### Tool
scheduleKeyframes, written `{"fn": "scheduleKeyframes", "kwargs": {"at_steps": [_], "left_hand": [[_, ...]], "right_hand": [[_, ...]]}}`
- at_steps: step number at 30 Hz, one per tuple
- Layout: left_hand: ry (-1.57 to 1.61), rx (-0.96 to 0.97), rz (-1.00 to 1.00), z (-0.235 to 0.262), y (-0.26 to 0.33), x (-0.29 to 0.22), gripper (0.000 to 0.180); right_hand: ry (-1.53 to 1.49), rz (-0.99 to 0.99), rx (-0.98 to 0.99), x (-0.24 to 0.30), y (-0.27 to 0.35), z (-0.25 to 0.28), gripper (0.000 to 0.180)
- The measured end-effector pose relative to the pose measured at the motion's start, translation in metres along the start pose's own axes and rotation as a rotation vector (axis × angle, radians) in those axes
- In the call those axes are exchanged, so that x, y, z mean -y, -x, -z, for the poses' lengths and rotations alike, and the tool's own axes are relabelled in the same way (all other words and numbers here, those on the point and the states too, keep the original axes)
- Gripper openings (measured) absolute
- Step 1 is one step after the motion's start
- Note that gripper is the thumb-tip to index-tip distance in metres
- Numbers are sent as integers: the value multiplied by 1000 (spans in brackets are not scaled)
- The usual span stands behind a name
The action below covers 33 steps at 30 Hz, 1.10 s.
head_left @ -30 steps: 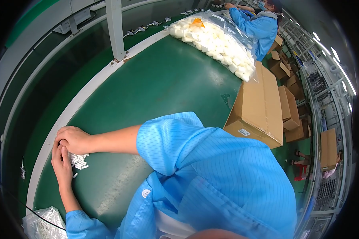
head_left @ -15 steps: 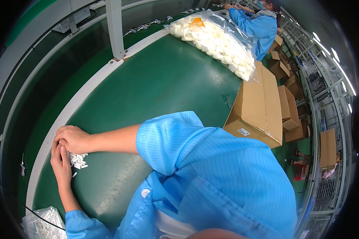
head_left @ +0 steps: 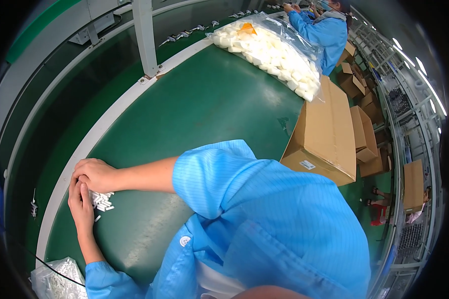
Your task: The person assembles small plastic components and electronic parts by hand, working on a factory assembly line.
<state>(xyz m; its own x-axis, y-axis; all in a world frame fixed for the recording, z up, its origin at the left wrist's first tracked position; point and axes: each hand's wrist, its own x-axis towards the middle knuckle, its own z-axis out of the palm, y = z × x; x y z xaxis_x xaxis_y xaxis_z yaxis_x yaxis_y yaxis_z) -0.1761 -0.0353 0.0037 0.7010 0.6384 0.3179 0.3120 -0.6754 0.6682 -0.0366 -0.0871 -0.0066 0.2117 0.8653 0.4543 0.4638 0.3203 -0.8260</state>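
Both hands meet at the left side of a green tabletop, close to its pale rim. My right hand (head_left: 99,175) reaches across from the right with its fingers curled down over the fingers of my left hand (head_left: 82,205). The left hand's thumb points up along the right hand, and its fingers bend in beneath. Whatever lies between them is hidden. Against the left palm and under the right wrist is a small heap of short white cylindrical pieces (head_left: 103,200). One loose white piece (head_left: 98,218) lies just nearer to me.
A clear bag of white pieces (head_left: 65,280) sits at the near left, crossed by a black cable. Far off lies a large bag of cream-coloured blocks (head_left: 267,52), beside a cardboard box (head_left: 327,132). A metal post (head_left: 145,40) rises beyond the rim. A co-worker (head_left: 320,37) stands at the far end.
The whole view has shifted slightly, so everything sits a little farther right. The hands stay together in the same spot by the white pieces.
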Motion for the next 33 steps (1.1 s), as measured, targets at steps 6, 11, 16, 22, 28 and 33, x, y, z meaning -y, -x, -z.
{"fn": "scheduleKeyframes", "kwargs": {"at_steps": [6,11,16,22,28,33], "left_hand": [[-25,-5,11,2,2,-2,32],[-46,-22,-12,3,6,1,29],[2,-48,-96,-3,-5,3,28],[-15,-99,-124,4,8,15,35],[10,-174,-131,5,9,4,38],[-362,-172,21,107,10,-37,22]], "right_hand": [[-6,21,-14,2,0,1,20],[1,61,0,0,-3,-3,19],[69,13,74,1,-6,11,23],[32,-1,62,-9,-6,-8,23],[3,-147,80,-9,-4,0,26],[33,-82,28,-14,-2,10,38]]}}
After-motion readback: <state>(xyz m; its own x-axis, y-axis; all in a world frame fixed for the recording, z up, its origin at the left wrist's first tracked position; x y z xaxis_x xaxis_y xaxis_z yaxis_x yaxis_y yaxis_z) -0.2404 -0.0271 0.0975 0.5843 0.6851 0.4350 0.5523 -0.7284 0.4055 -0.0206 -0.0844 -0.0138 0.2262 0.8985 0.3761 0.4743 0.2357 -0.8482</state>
